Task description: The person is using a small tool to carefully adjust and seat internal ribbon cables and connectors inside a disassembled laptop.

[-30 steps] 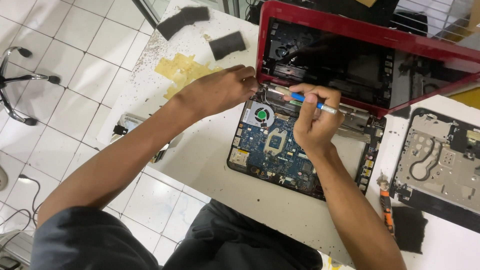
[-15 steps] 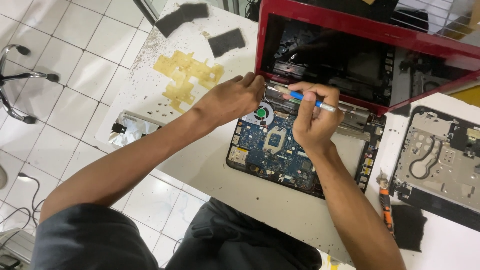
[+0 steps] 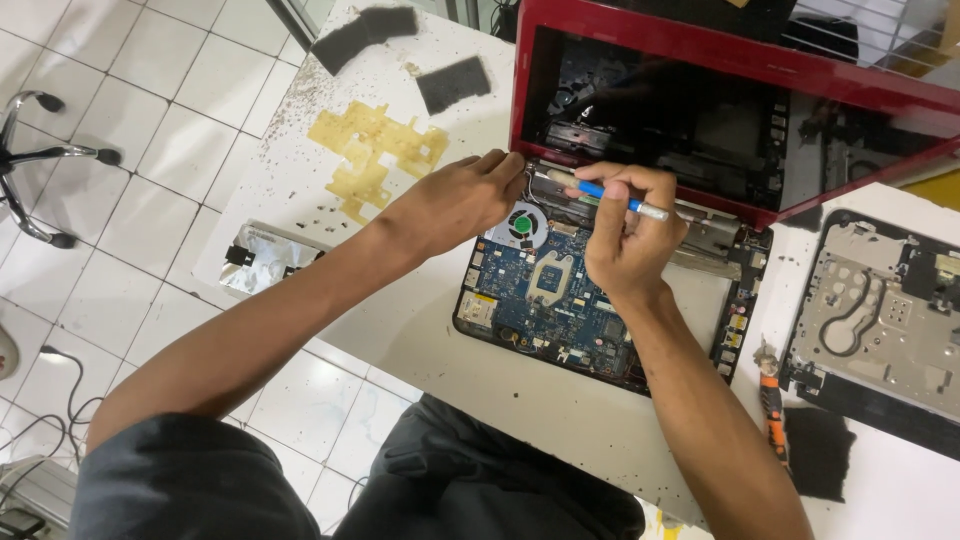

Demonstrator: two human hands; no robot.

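An opened red laptop (image 3: pixel 700 60) lies on the white table (image 3: pixel 420 330) with its blue motherboard (image 3: pixel 560 300) and round cooling fan (image 3: pixel 520 224) exposed. My left hand (image 3: pixel 455 200) rests on the laptop's left rear corner by the hinge, fingertips touching the frame next to the fan. My right hand (image 3: pixel 625 240) is closed around a blue-and-white screwdriver (image 3: pixel 610 195), held level over the hinge area just below the screen.
A grey metal laptop panel (image 3: pixel 880 320) lies at the right, with orange-handled pliers (image 3: pixel 772 400) and a black foam pad (image 3: pixel 818 452) beside it. Yellow film (image 3: pixel 375 155), dark foam pieces (image 3: pixel 452 82), small screws and a foil part (image 3: pixel 265 262) sit at left. Chair legs (image 3: pixel 40 160) stand on the tiled floor.
My left hand shifted right to the hinge corner beside the fan. The right hand with the screwdriver stayed over the hinge area.
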